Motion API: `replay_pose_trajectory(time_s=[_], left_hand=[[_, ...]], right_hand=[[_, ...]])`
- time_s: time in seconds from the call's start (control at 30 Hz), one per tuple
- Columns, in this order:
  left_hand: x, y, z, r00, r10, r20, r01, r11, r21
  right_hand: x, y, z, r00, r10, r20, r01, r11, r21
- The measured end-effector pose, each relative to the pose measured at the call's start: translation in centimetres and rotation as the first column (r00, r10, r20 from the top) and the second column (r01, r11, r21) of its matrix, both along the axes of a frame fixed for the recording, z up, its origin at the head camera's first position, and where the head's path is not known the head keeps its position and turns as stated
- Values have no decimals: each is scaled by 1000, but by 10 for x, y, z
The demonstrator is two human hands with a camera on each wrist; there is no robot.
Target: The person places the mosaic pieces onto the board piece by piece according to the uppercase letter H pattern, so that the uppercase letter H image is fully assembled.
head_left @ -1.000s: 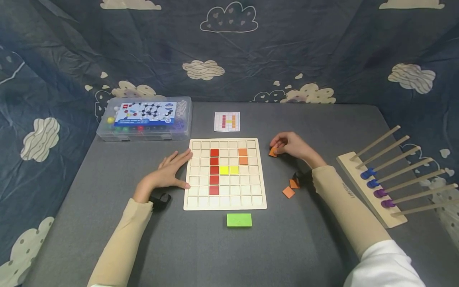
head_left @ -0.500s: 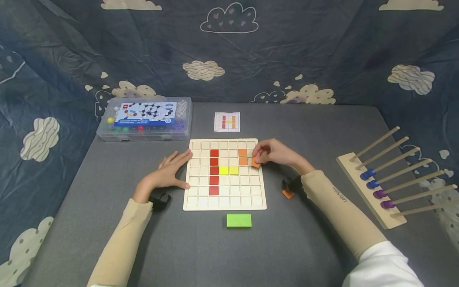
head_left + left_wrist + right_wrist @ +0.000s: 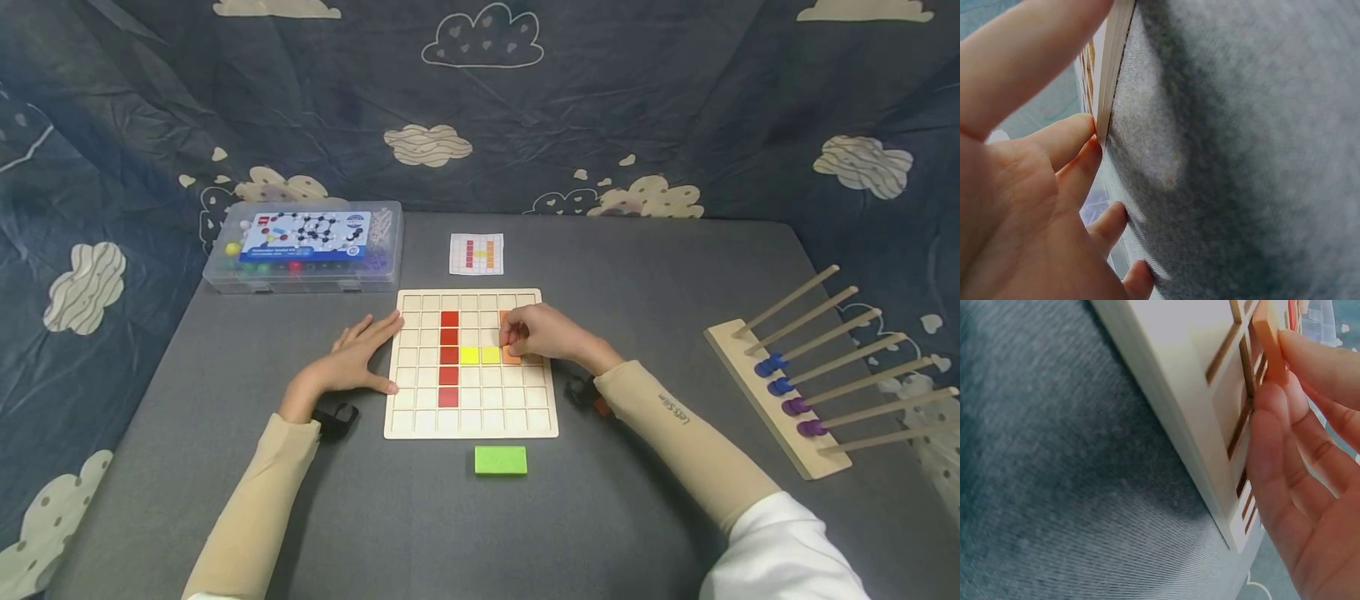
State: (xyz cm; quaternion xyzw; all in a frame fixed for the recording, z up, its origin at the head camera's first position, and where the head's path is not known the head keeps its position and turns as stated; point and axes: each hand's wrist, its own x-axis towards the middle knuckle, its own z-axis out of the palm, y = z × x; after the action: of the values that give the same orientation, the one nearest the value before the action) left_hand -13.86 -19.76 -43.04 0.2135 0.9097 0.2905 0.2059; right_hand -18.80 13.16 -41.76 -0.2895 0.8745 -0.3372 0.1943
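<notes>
A square wooden grid board (image 3: 480, 422) lies flat on the table. Red tiles (image 3: 449, 355) run down one column, and two yellow tiles (image 3: 480, 356) continue right from it. My right hand (image 3: 553, 333) reaches over the board's right side and pinches an orange square tile (image 3: 1268, 339) between thumb and fingers. In the right wrist view that tile is tilted against the grid. In the head view it sits just right of the yellow pair. The hand mostly covers the orange tiles above. My left hand (image 3: 345, 364) touches the board's left edge (image 3: 1109, 81), fingers spread.
Behind the board lies a pattern card (image 3: 476, 254); a clear plastic case (image 3: 303, 248) stands at the back left. A green block (image 3: 500, 460) lies in front. A pegged wooden rack (image 3: 780, 400) stands right. A loose orange tile (image 3: 602, 407) shows beside the right wrist.
My right hand has carried an orange tile left from the table onto the board, to the square beside the yellow tiles. My left hand has stayed at the board's edge.
</notes>
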Motion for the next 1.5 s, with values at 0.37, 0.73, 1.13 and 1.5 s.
replay_pose_trajectory(time_s=[0.37,0.73,1.13,1.5], left_hand=[[-1,0,1,1000,-2,-4,2,1000,-6],[0,1,2,1000,0,8,0,1000,2],[1,-1,2,1000,6,15,-6,1000,11],[1,0,0,1000,12,17,-13,1000,8]], right_hand=[[2,7,-2,1000,-18,-14,17,998,-60],[9,68,14,946,-207,248,264,939,-221],[43,143,3,870,-349,350,433,879,-201],[64,160,-9,904,-310,295,382,895,-229]])
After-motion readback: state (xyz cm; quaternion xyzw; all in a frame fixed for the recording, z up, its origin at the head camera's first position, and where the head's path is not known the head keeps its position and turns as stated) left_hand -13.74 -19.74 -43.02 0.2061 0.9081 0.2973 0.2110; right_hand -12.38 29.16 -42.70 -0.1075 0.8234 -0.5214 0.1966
